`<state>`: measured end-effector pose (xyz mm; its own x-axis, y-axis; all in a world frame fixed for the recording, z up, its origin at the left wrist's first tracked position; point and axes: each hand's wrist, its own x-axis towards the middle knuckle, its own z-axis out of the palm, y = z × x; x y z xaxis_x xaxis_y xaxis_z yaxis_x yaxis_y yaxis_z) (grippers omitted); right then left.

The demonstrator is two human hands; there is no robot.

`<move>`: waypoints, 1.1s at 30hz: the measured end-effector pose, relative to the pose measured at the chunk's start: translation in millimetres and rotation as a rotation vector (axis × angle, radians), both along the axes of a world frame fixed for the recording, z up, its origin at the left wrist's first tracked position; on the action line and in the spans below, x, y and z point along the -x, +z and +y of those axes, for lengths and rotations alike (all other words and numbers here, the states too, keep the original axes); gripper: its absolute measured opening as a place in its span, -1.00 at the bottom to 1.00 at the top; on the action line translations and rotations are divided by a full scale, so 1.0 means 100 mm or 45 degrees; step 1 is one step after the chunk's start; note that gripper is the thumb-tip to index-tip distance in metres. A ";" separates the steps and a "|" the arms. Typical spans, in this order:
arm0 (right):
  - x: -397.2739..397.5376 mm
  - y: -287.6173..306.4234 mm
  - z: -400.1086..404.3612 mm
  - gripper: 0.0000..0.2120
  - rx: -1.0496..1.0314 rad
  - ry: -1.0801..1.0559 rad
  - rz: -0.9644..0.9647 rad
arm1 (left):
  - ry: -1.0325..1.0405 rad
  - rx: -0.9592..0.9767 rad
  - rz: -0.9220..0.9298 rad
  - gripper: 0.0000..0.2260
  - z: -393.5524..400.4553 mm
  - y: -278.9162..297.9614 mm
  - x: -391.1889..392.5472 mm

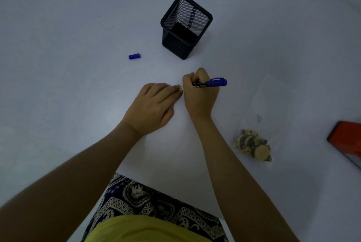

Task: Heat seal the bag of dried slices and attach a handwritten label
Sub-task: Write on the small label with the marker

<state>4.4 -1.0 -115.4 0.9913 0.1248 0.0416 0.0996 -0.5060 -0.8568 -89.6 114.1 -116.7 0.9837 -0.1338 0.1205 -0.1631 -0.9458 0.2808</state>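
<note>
My right hand (199,91) is closed around a blue marker (214,82), its tip pointing down-left and hidden by my fingers. My left hand (154,105) lies flat on the white table, fingertips pressing a small pale label (181,87) of which only an edge shows. The marker's blue cap (134,56) lies apart on the table, far left of the hands. A clear plastic bag (269,105) with dried slices (253,145) bunched at its near end lies to the right.
A black mesh pen holder (185,26) stands beyond the hands with a dark pen inside. An orange and grey device (345,140) sits at the right edge. The table's near edge runs by my patterned lap (152,202).
</note>
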 end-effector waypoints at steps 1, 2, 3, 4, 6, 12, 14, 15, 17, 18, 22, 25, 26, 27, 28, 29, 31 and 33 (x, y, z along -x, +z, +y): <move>0.01 0.00 0.00 -0.69 0.000 -0.003 0.004 | -0.002 -0.001 0.001 -0.66 0.00 0.00 0.00; 0.01 0.00 -0.01 -0.69 -0.005 -0.011 0.008 | -0.002 -0.002 0.003 -0.66 0.00 0.00 0.01; 0.01 -0.01 -0.01 -0.69 -0.014 -0.020 0.006 | -0.002 -0.004 0.006 -0.66 -0.01 0.00 0.01; 0.01 -0.02 -0.01 -0.69 -0.016 -0.028 0.004 | -0.001 -0.007 0.010 -0.66 -0.01 0.00 0.01; 0.01 -0.02 0.00 -0.70 0.016 -0.034 -0.004 | -0.002 -0.009 0.023 -0.65 -0.01 0.00 0.01; -0.01 -0.01 0.02 -0.70 0.083 -0.072 -0.024 | 0.004 -0.011 0.046 -0.64 0.01 0.00 -0.02; -0.01 0.00 0.02 -0.70 0.117 -0.082 -0.022 | 0.003 -0.013 0.044 -0.65 0.00 0.00 -0.02; 0.00 0.01 0.03 -0.71 0.127 -0.085 -0.025 | 0.002 -0.010 0.045 -0.65 0.00 -0.01 -0.02; 0.01 0.02 0.02 -0.73 0.108 -0.071 -0.026 | 0.004 0.002 0.048 -0.65 0.00 -0.01 -0.01; 0.01 0.02 0.01 -0.73 0.087 -0.060 -0.029 | 0.006 0.002 0.047 -0.65 0.00 -0.02 -0.01; 0.00 -0.01 -0.01 -0.70 -0.025 0.004 0.003 | 0.012 -0.007 0.040 -0.65 0.00 -0.03 0.00; 0.00 -0.01 -0.01 -0.71 -0.024 0.069 0.027 | 0.011 0.004 0.042 -0.66 0.00 -0.04 0.00; 0.00 0.00 -0.01 -0.72 -0.022 0.070 0.030 | 0.010 0.006 0.041 -0.66 0.00 -0.04 0.00; 0.00 0.00 -0.01 -0.72 -0.015 0.068 0.025 | 0.010 0.006 0.038 -0.66 0.00 -0.04 -0.01; 0.00 0.00 -0.01 -0.71 -0.006 0.066 0.010 | 0.010 0.005 0.038 -0.66 0.00 -0.04 -0.02; 0.00 0.00 -0.01 -0.70 -0.001 0.069 -0.003 | 0.010 0.002 0.038 -0.66 0.00 -0.03 -0.02; -0.01 0.00 0.00 -0.70 0.001 0.072 0.005 | 0.008 -0.003 0.048 -0.65 0.01 -0.03 -0.03; -0.01 0.00 0.00 -0.69 0.008 0.059 0.021 | 0.009 -0.003 0.058 -0.65 0.01 -0.03 -0.03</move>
